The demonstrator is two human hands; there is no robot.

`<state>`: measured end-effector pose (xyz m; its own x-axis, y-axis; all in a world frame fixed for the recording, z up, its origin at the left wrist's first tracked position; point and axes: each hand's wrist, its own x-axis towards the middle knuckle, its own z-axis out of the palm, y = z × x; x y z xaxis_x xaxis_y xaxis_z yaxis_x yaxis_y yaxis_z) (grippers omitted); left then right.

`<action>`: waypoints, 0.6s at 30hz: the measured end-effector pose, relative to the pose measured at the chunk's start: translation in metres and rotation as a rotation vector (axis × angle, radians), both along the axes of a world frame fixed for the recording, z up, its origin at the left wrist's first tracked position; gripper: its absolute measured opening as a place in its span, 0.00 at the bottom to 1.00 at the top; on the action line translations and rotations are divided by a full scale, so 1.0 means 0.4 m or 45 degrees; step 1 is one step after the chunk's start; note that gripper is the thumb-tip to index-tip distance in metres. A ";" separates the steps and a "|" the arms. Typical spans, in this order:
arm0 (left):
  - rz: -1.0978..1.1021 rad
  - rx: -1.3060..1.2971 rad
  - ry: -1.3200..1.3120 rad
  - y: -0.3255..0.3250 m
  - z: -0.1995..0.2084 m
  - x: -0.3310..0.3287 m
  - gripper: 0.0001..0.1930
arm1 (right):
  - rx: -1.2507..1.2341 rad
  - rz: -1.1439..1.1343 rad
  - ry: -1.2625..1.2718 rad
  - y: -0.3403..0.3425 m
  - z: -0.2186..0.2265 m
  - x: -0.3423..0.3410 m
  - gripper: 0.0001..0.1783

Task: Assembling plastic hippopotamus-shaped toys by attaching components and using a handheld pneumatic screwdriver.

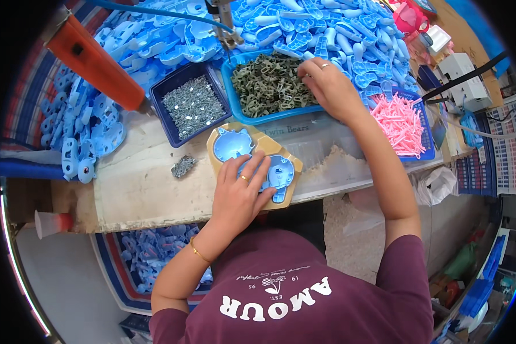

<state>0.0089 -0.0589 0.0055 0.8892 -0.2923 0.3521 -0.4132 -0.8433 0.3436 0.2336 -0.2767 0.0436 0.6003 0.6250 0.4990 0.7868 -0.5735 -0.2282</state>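
Note:
My left hand [243, 182] lies with fingers stretched out over the blue plastic shell pieces [233, 143] seated in a tan holding block [258, 135]. It covers the middle of the block; another blue half [281, 171] with an eye-like mark shows beside the fingers. My right hand [329, 86] reaches to the right side of a light blue tray [281, 116] full of small dark olive parts [269, 83]. Its fingers are bent and drawn together at the parts; whatever is between the fingertips is too small to make out.
A navy tray [175, 137] of small screws stands left of the olive parts. Heaped blue plastic pieces [327, 28] fill the far side. An orange power screwdriver [97, 63] hangs at upper left. Pink sticks [398, 123] fill a basket at right. Screws [183, 166] lie loose on the table.

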 end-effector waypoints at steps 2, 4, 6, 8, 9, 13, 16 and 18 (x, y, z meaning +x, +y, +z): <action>-0.020 0.008 -0.007 0.003 0.003 0.002 0.31 | 0.037 -0.043 0.194 0.012 0.017 -0.027 0.10; -0.021 0.014 0.054 0.011 0.018 0.005 0.30 | 0.191 0.056 0.279 0.032 0.012 -0.052 0.09; -0.007 -0.027 0.044 0.017 0.030 0.011 0.30 | 0.174 0.217 0.312 0.044 0.010 -0.094 0.10; 0.068 -0.087 -0.039 0.009 0.056 0.027 0.29 | 0.191 0.313 0.356 0.044 0.032 -0.154 0.10; 0.060 -0.088 -0.039 0.005 0.071 0.032 0.29 | 0.134 0.381 0.666 0.051 0.051 -0.189 0.10; 0.036 -0.718 0.249 -0.018 0.079 0.049 0.25 | 0.317 0.444 1.303 0.038 0.086 -0.270 0.15; -0.005 -1.051 0.532 -0.027 0.046 0.046 0.13 | 0.370 0.375 1.516 -0.003 0.083 -0.280 0.15; -0.029 -1.074 0.537 -0.019 0.037 0.036 0.12 | 0.490 0.141 1.630 -0.053 0.082 -0.264 0.12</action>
<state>0.0235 -0.0666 0.0202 0.9886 -0.1065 0.1061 -0.1292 -0.2411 0.9619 0.1281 -0.2977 0.0763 0.7293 0.6484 -0.2182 -0.0623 -0.2546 -0.9650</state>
